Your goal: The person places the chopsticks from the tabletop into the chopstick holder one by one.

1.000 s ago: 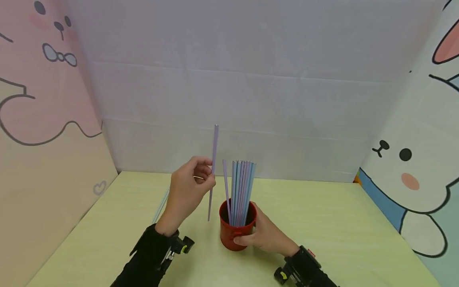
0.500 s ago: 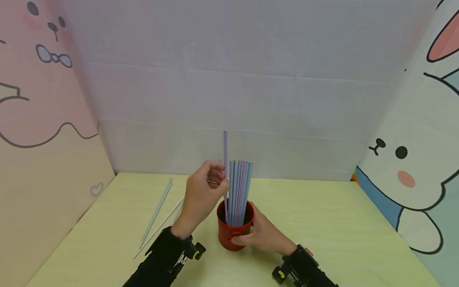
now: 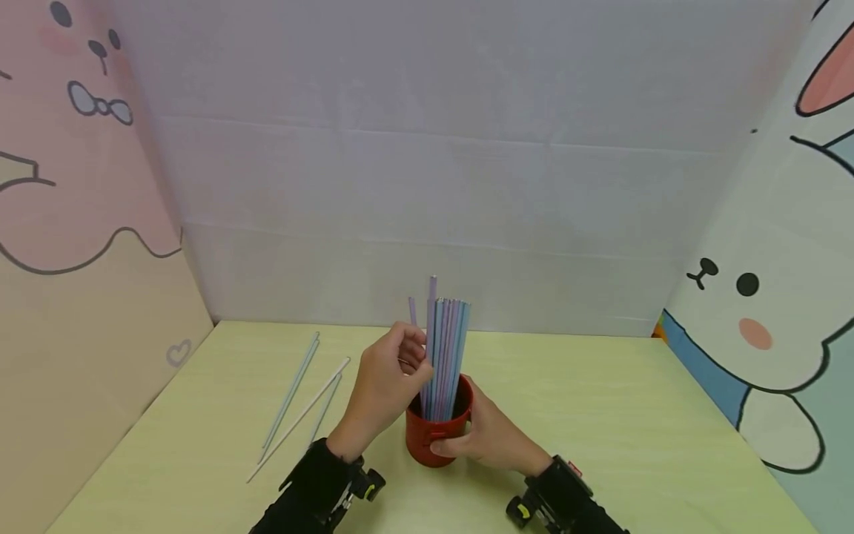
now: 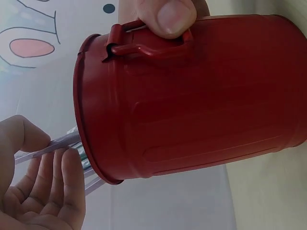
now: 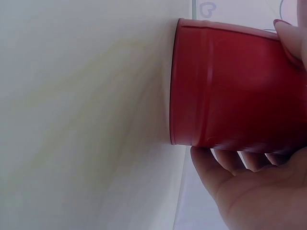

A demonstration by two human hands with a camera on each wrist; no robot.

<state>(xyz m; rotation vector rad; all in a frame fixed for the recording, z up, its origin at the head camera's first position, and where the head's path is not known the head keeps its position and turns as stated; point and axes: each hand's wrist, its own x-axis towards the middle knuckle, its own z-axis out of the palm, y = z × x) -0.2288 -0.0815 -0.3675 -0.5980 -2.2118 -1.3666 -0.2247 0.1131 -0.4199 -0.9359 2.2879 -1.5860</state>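
A red metal cup [image 3: 422, 443] stands upright on the table, holding a bunch of blue and purple straws [image 3: 454, 348]. My right hand [image 3: 497, 434] grips the cup from the right, its thumb at the front by the small handle [image 4: 153, 51]. In the right wrist view its fingers [image 5: 211, 165] lie along the cup's side. Over the rim, my left hand [image 3: 387, 382] pinches a purple straw [image 3: 432, 288] between thumb and fingers. That straw's lower part is down inside the cup, and its top stands above the bunch. Another purple straw [image 3: 412, 308] leans at the left.
Left of my left hand, several loose straws lie on the pale yellow table [image 3: 600, 415]: light blue ones [image 3: 291, 393] and a white one [image 3: 300, 417] crossing near them. A pale wall [image 3: 434, 185] rises behind the table, with cartoon-printed panels on both sides.
My left hand has moved right and then down, bringing the purple straw from beside the cup into it. The loose straws show more fully now. The right hand keeps its grip on the cup.
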